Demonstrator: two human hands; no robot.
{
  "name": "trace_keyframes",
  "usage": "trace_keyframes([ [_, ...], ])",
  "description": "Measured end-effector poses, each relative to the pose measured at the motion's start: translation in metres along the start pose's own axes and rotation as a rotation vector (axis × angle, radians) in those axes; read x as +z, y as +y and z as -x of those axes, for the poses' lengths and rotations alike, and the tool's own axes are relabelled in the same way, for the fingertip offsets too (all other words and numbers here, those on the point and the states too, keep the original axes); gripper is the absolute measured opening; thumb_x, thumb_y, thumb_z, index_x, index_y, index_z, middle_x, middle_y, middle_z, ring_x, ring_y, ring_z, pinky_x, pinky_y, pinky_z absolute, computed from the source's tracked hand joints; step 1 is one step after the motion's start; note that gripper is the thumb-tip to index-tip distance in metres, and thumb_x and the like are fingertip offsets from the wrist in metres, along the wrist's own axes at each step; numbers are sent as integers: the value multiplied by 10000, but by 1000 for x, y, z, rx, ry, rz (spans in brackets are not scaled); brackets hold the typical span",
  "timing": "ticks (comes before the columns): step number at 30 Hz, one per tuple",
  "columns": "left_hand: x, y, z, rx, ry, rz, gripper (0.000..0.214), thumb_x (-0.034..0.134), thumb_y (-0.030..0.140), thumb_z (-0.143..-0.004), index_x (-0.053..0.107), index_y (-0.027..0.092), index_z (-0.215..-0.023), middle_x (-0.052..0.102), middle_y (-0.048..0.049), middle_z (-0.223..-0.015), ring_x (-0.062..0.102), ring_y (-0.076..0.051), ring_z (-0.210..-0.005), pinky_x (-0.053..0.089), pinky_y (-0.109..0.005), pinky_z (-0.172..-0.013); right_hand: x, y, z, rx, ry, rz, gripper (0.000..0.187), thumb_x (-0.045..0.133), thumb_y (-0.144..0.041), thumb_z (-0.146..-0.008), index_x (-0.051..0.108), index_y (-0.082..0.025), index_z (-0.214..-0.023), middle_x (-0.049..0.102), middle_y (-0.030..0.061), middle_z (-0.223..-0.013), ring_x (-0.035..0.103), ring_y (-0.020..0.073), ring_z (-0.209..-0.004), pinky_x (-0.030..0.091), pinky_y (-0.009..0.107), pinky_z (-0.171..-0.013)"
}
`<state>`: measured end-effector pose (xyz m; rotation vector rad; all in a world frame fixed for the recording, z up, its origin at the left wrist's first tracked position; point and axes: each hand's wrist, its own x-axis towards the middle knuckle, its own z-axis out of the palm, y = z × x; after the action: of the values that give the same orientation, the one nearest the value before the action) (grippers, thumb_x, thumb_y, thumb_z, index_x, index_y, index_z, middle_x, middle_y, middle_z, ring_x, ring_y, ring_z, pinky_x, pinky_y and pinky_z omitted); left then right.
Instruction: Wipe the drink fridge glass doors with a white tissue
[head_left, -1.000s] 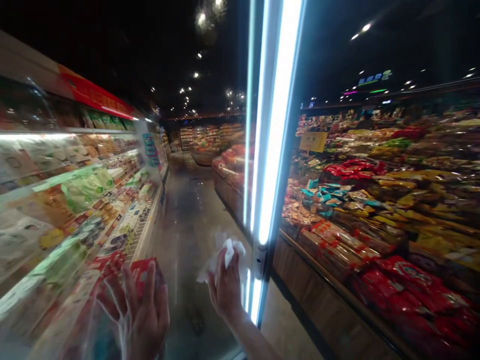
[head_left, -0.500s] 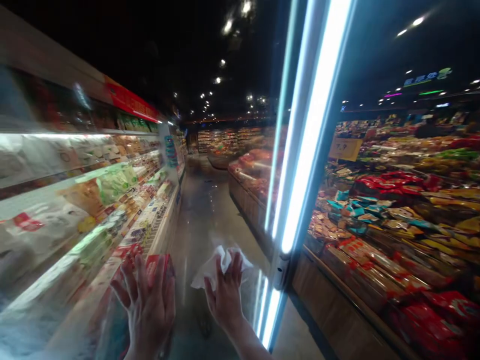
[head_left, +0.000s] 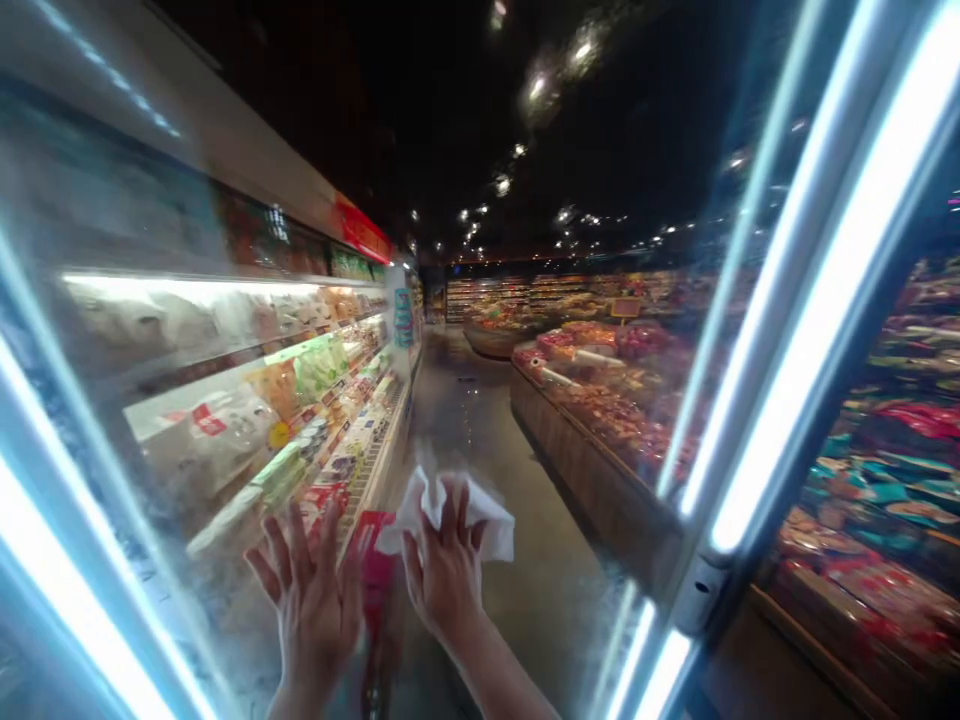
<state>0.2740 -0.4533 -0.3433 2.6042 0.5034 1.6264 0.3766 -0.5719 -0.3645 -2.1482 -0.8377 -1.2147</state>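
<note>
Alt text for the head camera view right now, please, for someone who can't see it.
The right hand presses a crumpled white wipe against a glass pane, with the left hand spread flat on the pane beside it. Beyond the glass, a supermarket aisle runs past lit shelves of packaged goods.

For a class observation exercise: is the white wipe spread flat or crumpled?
Crumpled: the white wipe bunches in uneven folds under the right hand.

The crumpled white wipe (head_left: 487,530) looks matt and soft, the glass door (head_left: 225,610) smooth and glossy, the display table's wooden front (head_left: 592,480) satin, and the floor (head_left: 525,560) polished and shiny.
</note>
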Motion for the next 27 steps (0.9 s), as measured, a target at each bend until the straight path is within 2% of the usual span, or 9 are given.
trace_keyframes([
  [3,-9,-22,-3,-6,-21,24,798,511,226,-980,87,407,-1632,-24,-30,-1761,-73,-365,-1613,51,-756,-1258,3,-19,-31,-43,61,-40,580,576,-299,-985,473,-265,-1556,276,128,-1706,195,427,-1584,305,724,-1177],
  [5,-13,-37,-2,-3,-29,38,795,513,230,-978,95,424,-1626,-19,-10,-1761,-63,-362,-1613,63,-750,-1263,14,-30,-15,-60,75,-43,551,572,-288,-982,508,-264,-1529,326,124,-1688,254,416,-1571,332,704,-1176],
  [9,-18,-69,-2,-43,-5,39,809,524,233,-972,89,451,-1619,-20,-13,-1761,-51,-374,-1612,86,-764,-1256,38,-65,26,-44,-12,-23,450,546,-208,-969,629,-269,-1407,435,134,-1629,442,417,-1480,509,618,-1039],
  [12,-22,-86,-3,-35,4,59,807,522,223,-973,100,464,-1617,-6,-24,-1762,-55,-374,-1613,85,-779,-1245,33,-97,-9,-44,-63,-41,416,569,-270,-979,645,-280,-1388,394,138,-1651,465,440,-1457,483,660,-1050],
  [14,-25,-92,-3,-9,-12,84,803,527,216,-971,118,464,-1616,0,-22,-1763,-56,-366,-1614,90,-774,-1247,26,-111,-37,-58,-43,-58,456,585,-334,-984,605,-294,-1438,335,127,-1682,389,451,-1503,411,703,-1106],
  [16,-27,-97,-3,8,-25,99,806,533,214,-966,125,455,-1618,-1,-19,-1763,-51,-362,-1615,100,-763,-1254,26,-115,-41,-68,6,-47,501,602,-365,-980,567,-303,-1476,328,115,-1689,313,442,-1543,365,705,-1146],
  [21,-27,-106,-4,39,-32,103,823,529,208,-963,92,465,-1611,-4,15,-1761,-57,-348,-1616,79,-738,-1274,41,-105,-5,-18,40,39,526,621,-356,-968,557,-287,-1485,373,122,-1670,310,413,-1552,410,638,-1138],
  [25,-28,-105,-12,37,-21,90,814,528,221,-965,86,479,-1598,-25,21,-1760,-75,-356,-1613,61,-760,-1257,23,-105,-57,-76,64,73,602,602,-395,-981,457,-316,-1560,234,109,-1725,190,429,-1586,374,683,-1146],
  [27,-29,-104,-18,54,-2,78,844,535,225,-964,42,480,-1600,-48,5,-1759,-77,-370,-1611,56,-777,-1244,16,-106,-69,-95,95,90,637,584,-384,-991,391,-328,-1596,220,96,-1730,132,417,-1600,359,693,-1158],
])
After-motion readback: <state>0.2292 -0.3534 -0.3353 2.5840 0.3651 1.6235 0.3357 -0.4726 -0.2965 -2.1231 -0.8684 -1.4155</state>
